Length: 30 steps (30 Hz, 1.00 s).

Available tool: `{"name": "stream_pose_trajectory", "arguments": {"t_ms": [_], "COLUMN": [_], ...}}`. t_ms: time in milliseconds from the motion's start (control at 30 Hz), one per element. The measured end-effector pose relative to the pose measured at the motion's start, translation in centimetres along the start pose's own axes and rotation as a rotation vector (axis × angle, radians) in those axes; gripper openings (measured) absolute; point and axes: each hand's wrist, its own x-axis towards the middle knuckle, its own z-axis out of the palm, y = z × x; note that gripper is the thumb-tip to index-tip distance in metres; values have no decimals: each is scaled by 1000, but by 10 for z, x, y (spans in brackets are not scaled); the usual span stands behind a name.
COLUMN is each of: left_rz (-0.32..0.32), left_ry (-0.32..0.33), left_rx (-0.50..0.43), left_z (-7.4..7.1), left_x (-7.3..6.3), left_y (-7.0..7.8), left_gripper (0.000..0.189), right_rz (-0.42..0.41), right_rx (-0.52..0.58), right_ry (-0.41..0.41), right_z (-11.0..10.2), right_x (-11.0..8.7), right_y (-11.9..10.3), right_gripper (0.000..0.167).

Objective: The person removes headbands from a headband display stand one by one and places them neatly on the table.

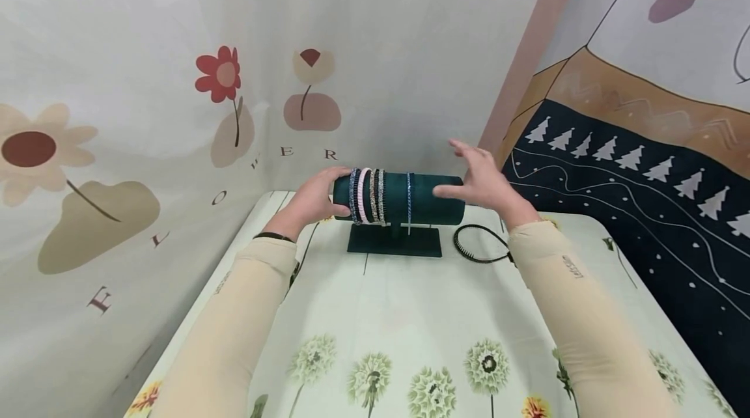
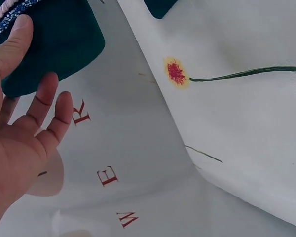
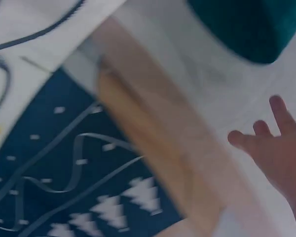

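Note:
A dark green display stand (image 1: 430,211), a padded horizontal roll on a flat base, stands on the table. My left hand (image 1: 316,196) holds the roll's left end, thumb in front and fingers behind. Close to that thumb, a dark blue beaded headband (image 2: 7,22) sits round the roll. Beside it are a pink headband (image 1: 361,195) and two glittery ones (image 1: 377,196). Farther right, a thin blue headband (image 1: 409,200) hangs on the roll with its end below. My right hand (image 1: 482,178) is spread at the roll's right end, holding nothing; in the right wrist view it is apart from the roll.
A black toothed headband (image 1: 459,247) lies on the table right of the base, near my right sleeve. The table wears a flowered cloth (image 1: 398,301). Printed curtains (image 1: 410,79) hang close behind the stand, with a dark tree-patterned cloth (image 1: 633,209) to the right.

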Motion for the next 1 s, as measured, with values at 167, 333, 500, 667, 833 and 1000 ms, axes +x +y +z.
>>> {"name": "stream_pose_trajectory", "arguments": {"t_ms": [167, 333, 500, 667, 833, 1000], "left_rz": [-13, -11, -14, -17, -25, -23], "left_ry": [3, 2, -5, -10, -9, -6], "left_rx": [-28, -21, -21, -28, -37, -32], "left_z": [0, -1, -2, 0, -1, -2], "left_x": [1, 0, -3, -2, -4, -5], "left_y": [-4, -2, 2, 4, 4, 4], "left_gripper": [92, 92, 92, 92, 92, 92], "right_rz": [-48, -41, 5, 56, 62, 50], "right_rx": [-159, -317, -412, -421, -399, -397], "right_ry": [-138, -195, -245, -269, -273, -263], "right_z": [23, 41, 49, 51, 53, 54], "right_x": [16, 29, 35, 36, 37, 37], "right_y": [-35, -47, -51, -50, -49, -49], "right_gripper": [127, 134, 136, 136, 134, 132]}}
